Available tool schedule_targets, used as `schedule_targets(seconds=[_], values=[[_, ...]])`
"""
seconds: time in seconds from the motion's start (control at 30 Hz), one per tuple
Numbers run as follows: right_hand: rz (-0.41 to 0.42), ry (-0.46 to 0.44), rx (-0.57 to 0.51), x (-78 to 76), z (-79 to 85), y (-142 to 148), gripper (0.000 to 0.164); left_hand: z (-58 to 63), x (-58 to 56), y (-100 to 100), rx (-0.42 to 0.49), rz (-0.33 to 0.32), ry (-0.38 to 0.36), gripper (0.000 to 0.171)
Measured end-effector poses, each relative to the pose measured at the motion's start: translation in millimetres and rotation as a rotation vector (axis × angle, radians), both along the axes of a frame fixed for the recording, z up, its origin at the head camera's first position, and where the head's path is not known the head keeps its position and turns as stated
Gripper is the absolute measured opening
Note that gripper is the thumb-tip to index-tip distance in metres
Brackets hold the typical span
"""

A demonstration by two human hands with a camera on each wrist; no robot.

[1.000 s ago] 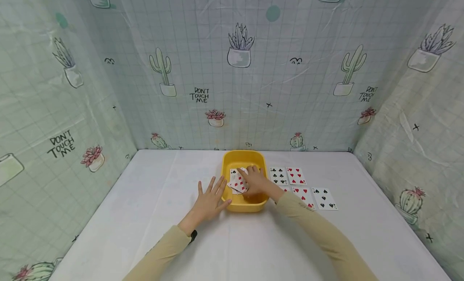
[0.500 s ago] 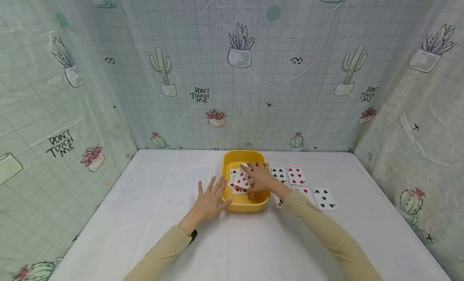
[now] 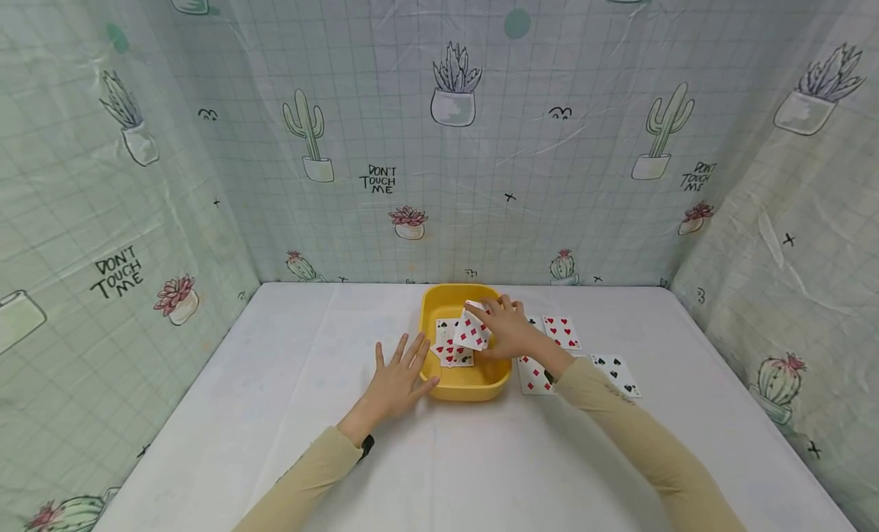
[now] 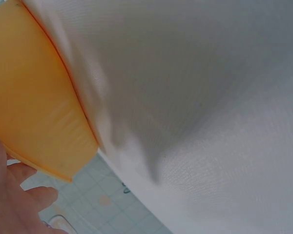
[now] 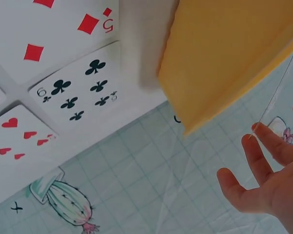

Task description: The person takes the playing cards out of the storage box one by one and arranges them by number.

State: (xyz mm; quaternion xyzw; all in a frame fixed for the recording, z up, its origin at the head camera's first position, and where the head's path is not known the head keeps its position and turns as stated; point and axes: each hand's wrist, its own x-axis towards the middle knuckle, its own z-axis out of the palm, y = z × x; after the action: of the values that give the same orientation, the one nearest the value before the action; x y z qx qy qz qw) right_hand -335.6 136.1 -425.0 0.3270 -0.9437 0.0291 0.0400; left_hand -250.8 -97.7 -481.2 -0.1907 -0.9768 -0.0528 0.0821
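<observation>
My right hand [image 3: 511, 332] pinches a diamond playing card [image 3: 471, 332], raised and tilted over the right part of a yellow plastic bin [image 3: 465, 393]. In the right wrist view the card shows edge-on, as a thin line at the fingertips. Below it, several face-up cards [image 3: 453, 356] overlap on the bin's floor, with black and red pips; the held card covers part of them. My left hand [image 3: 393, 383] has its fingers spread at the bin's left side, thumb at the near left corner. The left wrist view shows these fingers close to the yellow wall [image 4: 39, 97].
Right of the bin, face-up cards lie in two rows on the white table [image 3: 330, 440]: a six of clubs [image 5: 78, 90], a six of hearts [image 3: 561, 333], a five of diamonds [image 3: 536, 375] and a five of spades [image 3: 616, 373]. My right sleeve [image 3: 618, 425] hides another. A cactus-print cloth [image 3: 481, 234] hangs behind.
My right hand has drawn the diamond card off the pile, lifting it and shifting it right. The cards beneath are more exposed. My left hand has stayed in place.
</observation>
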Motion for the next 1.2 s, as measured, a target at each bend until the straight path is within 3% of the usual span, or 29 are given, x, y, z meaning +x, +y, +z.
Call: schedule_targets(seconds=[0.47,0.8,1.2], values=[[0.028,0.031,-0.056,12.9,12.3,24.9,0.088,0.1,-0.3,-1.1,-0.011,-0.007,0.015,0.073],[0.070,0.084,-0.070,19.9,9.3,49.4,0.085,-1.9,-0.8,-1.4,0.013,-0.006,-0.007,0.074],[0.019,0.062,-0.083,44.6,5.2,77.2,0.088,-1.8,-2.5,-1.5,0.001,-0.004,-0.007,0.074]])
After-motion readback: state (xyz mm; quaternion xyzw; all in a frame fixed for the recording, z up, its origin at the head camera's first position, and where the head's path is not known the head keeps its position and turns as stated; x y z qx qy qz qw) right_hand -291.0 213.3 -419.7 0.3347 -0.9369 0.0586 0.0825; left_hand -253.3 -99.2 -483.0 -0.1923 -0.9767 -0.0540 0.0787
